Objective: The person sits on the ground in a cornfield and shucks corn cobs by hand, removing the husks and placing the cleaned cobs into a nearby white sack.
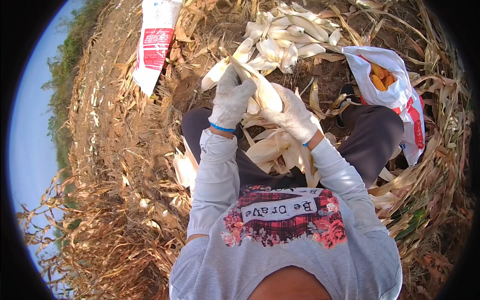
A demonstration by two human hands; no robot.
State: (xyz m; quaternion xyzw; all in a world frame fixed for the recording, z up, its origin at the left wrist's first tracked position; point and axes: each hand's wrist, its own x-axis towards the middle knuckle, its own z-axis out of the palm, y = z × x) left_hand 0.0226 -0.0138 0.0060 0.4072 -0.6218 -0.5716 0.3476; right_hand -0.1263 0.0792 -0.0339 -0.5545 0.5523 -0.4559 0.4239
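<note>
Both my hands wear white knitted gloves with blue cuff edges. An ear of corn in pale dry husk [267,92] lies slantwise between them. My left hand [230,95] grips its upper left side, thumb across the husk. Around the lower right end are the fingers of my right hand [290,112]. Just beyond the hands is a heap of husked-over corn ears [288,37]. Loose stripped husks [279,148] lie between my legs, below the held ear. How far the husk is parted on the held ear cannot be told.
An open white and red woven sack [375,90] holding bare orange corn cobs [380,77] stands by my right knee. Another white and red sack [155,45] lies at the upper left. Dry corn stalks and leaves [123,255] cover the soil around me.
</note>
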